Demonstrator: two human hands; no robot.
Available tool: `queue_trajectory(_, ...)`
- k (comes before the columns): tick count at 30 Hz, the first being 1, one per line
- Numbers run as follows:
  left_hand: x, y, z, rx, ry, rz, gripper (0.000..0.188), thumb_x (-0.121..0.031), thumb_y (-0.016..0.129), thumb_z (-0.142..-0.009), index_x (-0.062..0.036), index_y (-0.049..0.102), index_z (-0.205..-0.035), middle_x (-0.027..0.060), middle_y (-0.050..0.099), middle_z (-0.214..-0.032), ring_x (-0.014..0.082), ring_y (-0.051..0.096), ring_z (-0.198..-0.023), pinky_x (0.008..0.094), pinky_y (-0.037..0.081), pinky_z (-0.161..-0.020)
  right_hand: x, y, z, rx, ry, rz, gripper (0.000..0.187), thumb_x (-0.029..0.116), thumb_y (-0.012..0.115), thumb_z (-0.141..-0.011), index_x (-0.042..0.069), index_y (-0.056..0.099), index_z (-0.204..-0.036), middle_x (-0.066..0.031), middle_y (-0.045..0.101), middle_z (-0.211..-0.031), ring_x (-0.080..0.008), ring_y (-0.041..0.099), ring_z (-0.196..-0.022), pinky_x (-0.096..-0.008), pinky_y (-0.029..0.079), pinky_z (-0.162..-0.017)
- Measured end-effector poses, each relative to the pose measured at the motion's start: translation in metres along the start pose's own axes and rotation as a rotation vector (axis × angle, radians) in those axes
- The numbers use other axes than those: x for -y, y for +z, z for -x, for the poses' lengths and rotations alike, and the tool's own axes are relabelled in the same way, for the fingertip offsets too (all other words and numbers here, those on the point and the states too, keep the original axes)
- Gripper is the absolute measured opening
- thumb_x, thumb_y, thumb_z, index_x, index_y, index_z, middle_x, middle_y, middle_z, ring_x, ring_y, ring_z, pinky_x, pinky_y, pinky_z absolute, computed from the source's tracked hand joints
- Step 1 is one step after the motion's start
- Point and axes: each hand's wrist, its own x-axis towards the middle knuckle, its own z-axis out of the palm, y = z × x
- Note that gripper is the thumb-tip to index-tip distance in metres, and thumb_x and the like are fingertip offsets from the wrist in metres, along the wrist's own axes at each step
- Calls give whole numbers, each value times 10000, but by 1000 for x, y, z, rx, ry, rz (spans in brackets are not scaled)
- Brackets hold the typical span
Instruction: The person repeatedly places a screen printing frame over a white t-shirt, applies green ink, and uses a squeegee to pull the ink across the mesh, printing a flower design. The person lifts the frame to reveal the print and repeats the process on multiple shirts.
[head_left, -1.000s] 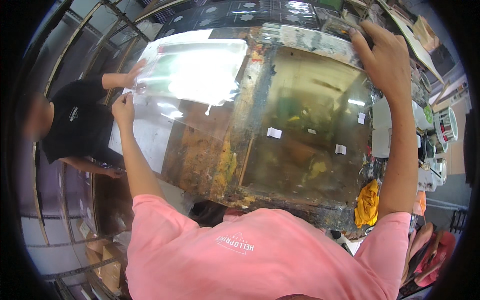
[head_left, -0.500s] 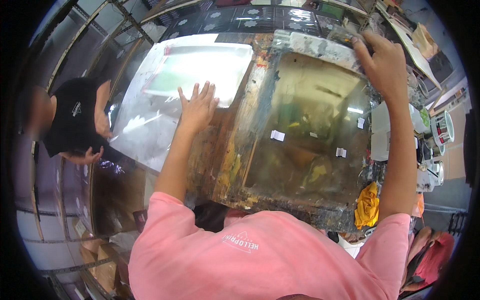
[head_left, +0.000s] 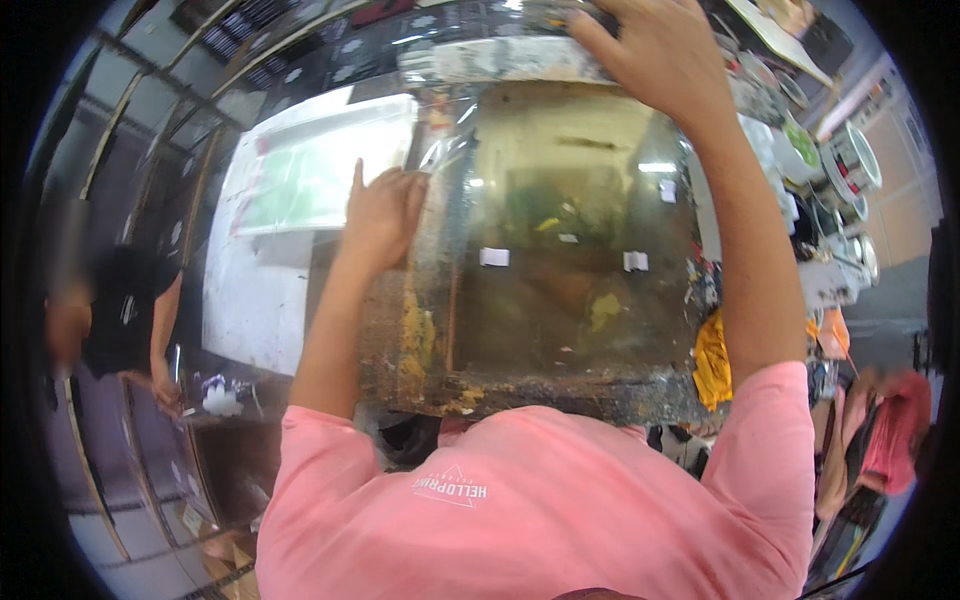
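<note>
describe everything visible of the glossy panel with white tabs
The glossy panel looks like smooth glass: roughly rectangular, olive-brown, paler toward its far end, with bright reflections. It lies flat, bordered by paint-stained worktop. Small white tabs dot its surface. The right hand is near its far right corner; contact is unclear.

A workbench (head_left: 388,330) with brown and black stains is seen, and yellow paint is smeared on it, just left of the amber translucent panel (head_left: 530,335). A broad area of the bench is covered by this panel. Left of the panel, a large white sheet (head_left: 255,310) is laid flat. Along the far edge of the panel, a paint-stained grey-white board (head_left: 500,62) is placed; whether it is joined to the panel cannot be told. By the panel's near right corner, a crumpled orange-yellow cloth (head_left: 712,360) is left.
</note>
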Motion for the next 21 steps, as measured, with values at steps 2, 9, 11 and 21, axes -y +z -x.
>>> queue_trajectory(2,-43,43,-2,-4,78,10,447,-345,413,-1137,-62,745,-1232,143,759,-1239,322,648,-1296,652,244,-1248,2,1,0,-25,11,-25,454,437,608,-928,25,711,-768,-189,726,-781,-376,700,-782,-502,462,-817)
queue_trajectory(9,-170,151,-28,116,264,153,999,-812,490,-948,-69,452,-1615,268,335,-1688,503,242,-1581,656,85,-1292,-7,2,-1,-45,2,-45,481,455,596,-927,24,717,-751,-197,717,-751,-374,703,-758,-490,457,-809)
queue_trajectory(11,-188,154,-38,192,309,185,1190,-932,515,-838,-75,391,-1655,281,234,-1729,525,142,-1607,667,34,-1290,-5,1,0,-43,2,-51,486,458,593,-926,24,714,-745,-196,712,-738,-374,697,-739,-486,456,-804)
queue_trajectory(21,-215,151,-32,77,349,216,1235,-966,577,-735,-74,506,-1585,256,364,-1677,493,259,-1582,744,-24,-1248,-3,-5,-9,17,38,-80,505,429,549,-932,4,699,-705,-202,695,-706,-379,681,-707,-497,488,-838)
